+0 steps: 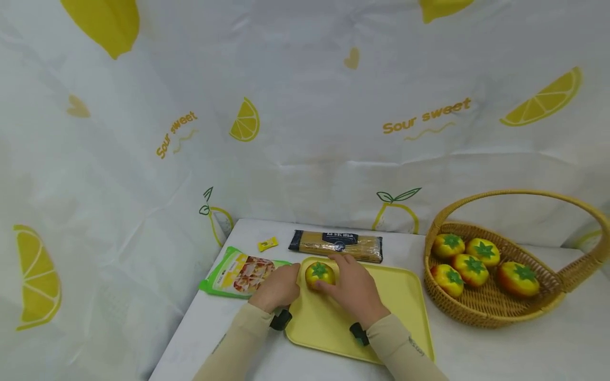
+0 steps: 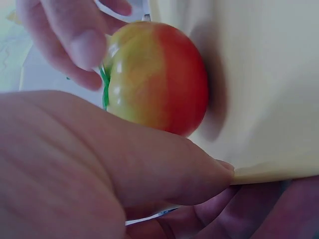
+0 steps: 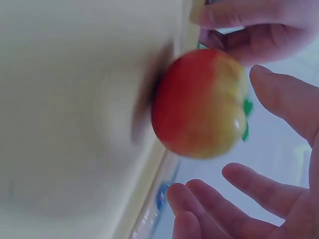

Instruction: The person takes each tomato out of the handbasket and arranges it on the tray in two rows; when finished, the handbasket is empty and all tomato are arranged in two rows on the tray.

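A red-and-yellow tomato with a green star-shaped top sits near the far left corner of the yellow tray. My left hand grips the tray's left rim, thumb on top and fingers beneath, as the left wrist view shows. Beside that thumb is the tomato. Around the tomato's other side, my right hand has its fingers spread. In the right wrist view a gap shows between the tomato and the right fingers; that hand holds nothing.
A wicker basket with several similar tomatoes stands right of the tray. Behind the tray lies a pasta packet. A green-edged food bag lies to the left, with a small yellow packet behind it. A printed curtain closes the back.
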Demonstrator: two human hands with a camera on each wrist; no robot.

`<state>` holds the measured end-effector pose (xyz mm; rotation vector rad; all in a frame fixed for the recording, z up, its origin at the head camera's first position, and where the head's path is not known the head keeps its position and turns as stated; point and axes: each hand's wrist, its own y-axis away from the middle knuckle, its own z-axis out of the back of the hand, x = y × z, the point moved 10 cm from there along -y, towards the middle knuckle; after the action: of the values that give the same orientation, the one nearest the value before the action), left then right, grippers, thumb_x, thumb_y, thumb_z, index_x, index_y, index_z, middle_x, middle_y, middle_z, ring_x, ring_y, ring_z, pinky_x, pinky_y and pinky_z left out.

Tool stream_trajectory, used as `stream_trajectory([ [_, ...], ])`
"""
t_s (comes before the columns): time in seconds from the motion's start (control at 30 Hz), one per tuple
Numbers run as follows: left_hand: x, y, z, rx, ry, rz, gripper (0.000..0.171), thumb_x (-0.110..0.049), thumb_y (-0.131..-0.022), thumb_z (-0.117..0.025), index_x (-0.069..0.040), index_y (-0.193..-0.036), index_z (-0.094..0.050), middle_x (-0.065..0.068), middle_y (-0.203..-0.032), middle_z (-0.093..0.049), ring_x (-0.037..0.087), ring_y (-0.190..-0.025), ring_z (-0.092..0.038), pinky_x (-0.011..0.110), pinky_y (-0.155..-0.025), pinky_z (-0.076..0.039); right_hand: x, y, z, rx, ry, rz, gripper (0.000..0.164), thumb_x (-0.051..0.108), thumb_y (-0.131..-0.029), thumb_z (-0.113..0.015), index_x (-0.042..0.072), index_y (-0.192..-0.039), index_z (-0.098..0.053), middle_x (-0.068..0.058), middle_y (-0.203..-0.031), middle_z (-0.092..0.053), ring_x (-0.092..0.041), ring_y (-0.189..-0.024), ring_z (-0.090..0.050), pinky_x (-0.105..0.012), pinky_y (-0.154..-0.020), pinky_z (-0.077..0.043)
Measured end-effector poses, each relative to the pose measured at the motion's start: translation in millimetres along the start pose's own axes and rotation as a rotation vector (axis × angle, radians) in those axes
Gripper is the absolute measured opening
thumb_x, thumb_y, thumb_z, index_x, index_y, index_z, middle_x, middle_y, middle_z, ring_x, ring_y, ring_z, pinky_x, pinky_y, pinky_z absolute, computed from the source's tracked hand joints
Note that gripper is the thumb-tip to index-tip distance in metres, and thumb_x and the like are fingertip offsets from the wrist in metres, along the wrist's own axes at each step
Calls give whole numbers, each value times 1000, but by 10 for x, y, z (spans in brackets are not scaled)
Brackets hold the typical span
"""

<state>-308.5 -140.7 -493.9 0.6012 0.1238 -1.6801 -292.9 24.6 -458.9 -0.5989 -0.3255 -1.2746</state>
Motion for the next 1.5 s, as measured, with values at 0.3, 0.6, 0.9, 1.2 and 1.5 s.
stream_trajectory([
  [0.3, -33, 20, -39, -4, 19, 11, 50, 0, -100, -61, 1, -150, -58, 21, -140, -69, 26, -108, -61, 51, -106, -54, -239, 277, 705, -14, -25, 8, 61, 45, -94, -83, 15, -145, -66, -8, -142, -68, -31, -118, -70, -52, -95, -61],
  [0.6, 7, 61, 35, 1, 28, 7, 54, 1, -101, -59, 4, -155, -53, 22, -147, -66, 28, -112, -62, 53, -108, -53, -826, 659, 1514, -46, 77, 35, 52, 33, -94, -85, 13, -140, -69, -9, -134, -70, -31, -115, -71, -53, -92, -62],
  [0.9, -18, 93, 47, 3, 36, -11, 56, 3, -100, -58, 8, -156, -50, 26, -152, -61, 31, -125, -63, 61, -119, -46, -1785, 816, 2184, 10, 244, -76, 65, 24, -95, -84, 0, -149, -57, -30, -146, -59, -55, -131, -57, -72, -102, -51],
  [1.2, -64, 110, 53, -4, 22, -28, 54, 2, -100, -58, 9, -154, -52, 27, -148, -63, 32, -126, -64, 60, -117, -48, -2346, 829, 2301, 109, 281, -147, 74, 13, -92, -83, -7, -154, -48, -41, -156, -44, -66, -137, -44, -79, -108, -41],
  [1.5, -32, 76, 18, 2, 44, -22, 56, 1, -100, -59, 7, -155, -51, 27, -149, -63, 31, -124, -64, 62, -118, -47, -2468, 807, 2241, 138, 302, -127, 72, 6, -89, -84, -14, -149, -48, -44, -151, -45, -67, -133, -47, -77, -106, -45],
])
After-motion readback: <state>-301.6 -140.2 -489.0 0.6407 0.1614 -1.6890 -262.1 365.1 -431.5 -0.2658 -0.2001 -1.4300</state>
